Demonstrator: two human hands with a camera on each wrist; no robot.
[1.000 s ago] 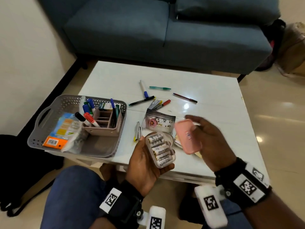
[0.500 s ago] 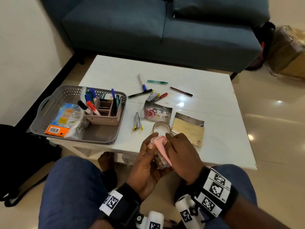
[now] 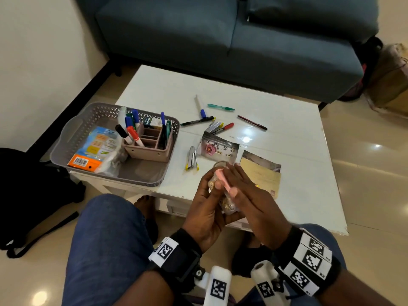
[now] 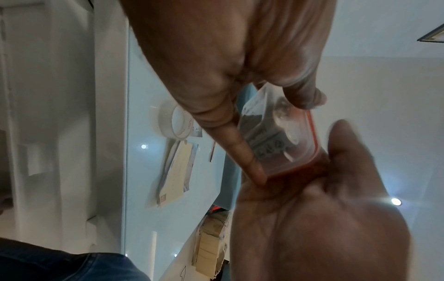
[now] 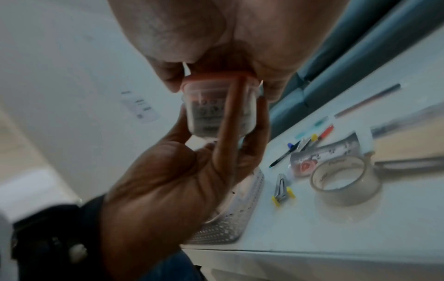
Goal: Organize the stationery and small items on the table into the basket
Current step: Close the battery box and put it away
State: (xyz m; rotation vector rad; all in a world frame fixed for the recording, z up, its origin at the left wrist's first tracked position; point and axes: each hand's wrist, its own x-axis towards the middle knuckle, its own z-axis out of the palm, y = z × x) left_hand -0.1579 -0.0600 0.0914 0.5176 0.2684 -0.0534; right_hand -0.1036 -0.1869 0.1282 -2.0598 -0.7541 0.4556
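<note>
My left hand (image 3: 205, 204) grips a small clear container (image 3: 228, 209) of batteries, held above the table's near edge. A pink lid (image 3: 221, 177) sits on it, and my right hand (image 3: 251, 193) presses on that lid with straight fingers. In the right wrist view, the container (image 5: 211, 114) shows between my left fingers, with the lid against my right palm. The grey basket (image 3: 72, 131) stands at the table's left end and holds a pink organizer (image 3: 150, 150) with markers and a packet. On the table lie a tape roll (image 3: 218, 165), a stapler (image 3: 192, 159), a floral pouch (image 3: 218, 147), an envelope (image 3: 261, 176) and several pens (image 3: 220, 107).
The white table (image 3: 298, 151) has bare surface on its right half and far left corner. A blue sofa (image 3: 220, 40) stands behind it. A black bag (image 3: 33, 191) lies on the floor at the left. My knees sit below the near edge.
My right hand brought the pink lid from beside the container onto it and flattened over it. Both hands drew back toward my lap. The tape roll and envelope came into sight.
</note>
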